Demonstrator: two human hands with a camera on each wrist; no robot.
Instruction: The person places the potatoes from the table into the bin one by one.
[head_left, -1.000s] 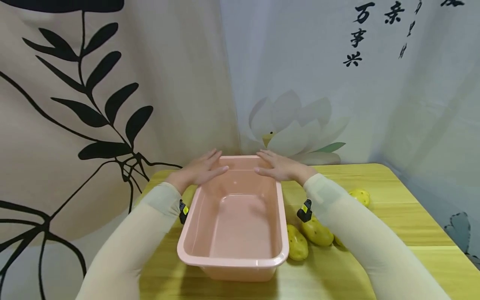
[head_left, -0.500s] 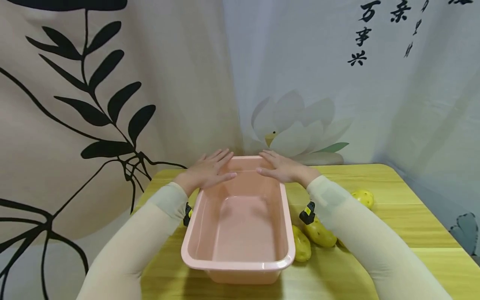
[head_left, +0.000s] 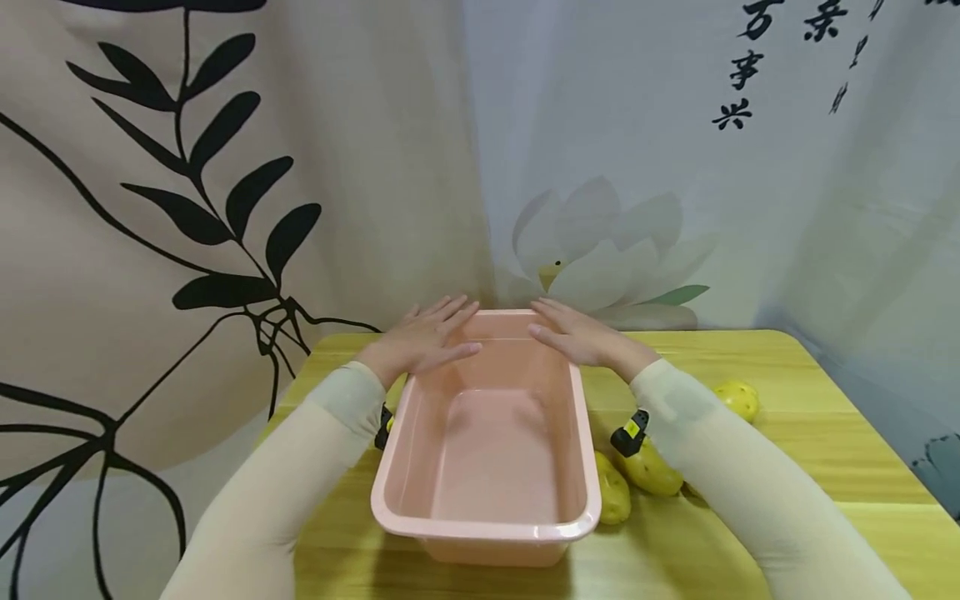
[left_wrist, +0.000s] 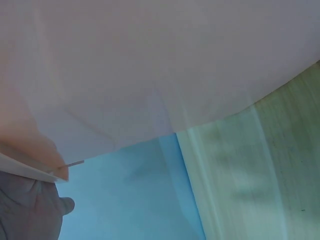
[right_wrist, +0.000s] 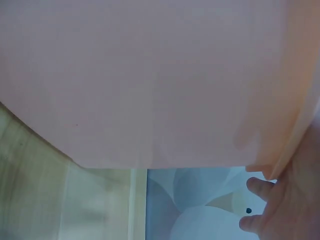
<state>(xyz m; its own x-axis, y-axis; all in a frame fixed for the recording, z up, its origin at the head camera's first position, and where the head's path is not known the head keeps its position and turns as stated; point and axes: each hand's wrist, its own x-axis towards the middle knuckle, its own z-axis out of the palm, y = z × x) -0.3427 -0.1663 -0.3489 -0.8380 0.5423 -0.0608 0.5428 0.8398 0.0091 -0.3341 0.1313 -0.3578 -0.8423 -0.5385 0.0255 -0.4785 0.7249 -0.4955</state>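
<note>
A pink plastic tub (head_left: 495,454) stands on the wooden table, open side up; nothing shows inside it. My left hand (head_left: 423,340) rests on its far left corner, fingers straight across the rim and thumb over the inside. On the far right corner lies my right hand (head_left: 588,337), likewise with straight fingers. In the left wrist view, the tub's outer wall (left_wrist: 150,65) fills the upper part, and part of the left hand (left_wrist: 32,210) shows beneath the rim. The right wrist view has the wall (right_wrist: 140,85) too, with the right hand's fingers (right_wrist: 261,188) extending past the rim.
Several yellow, dark-speckled, potato-like things lie right of the tub, one (head_left: 613,492) close beside it, another (head_left: 652,471) under the right wrist and one (head_left: 737,400) farther back. The wooden table (head_left: 795,467) ends at a printed curtain (head_left: 390,167) behind.
My left hand has slid slightly right, farther onto the tub's far left corner. The right hand keeps its place on the rim. The whole head view has shifted a little.
</note>
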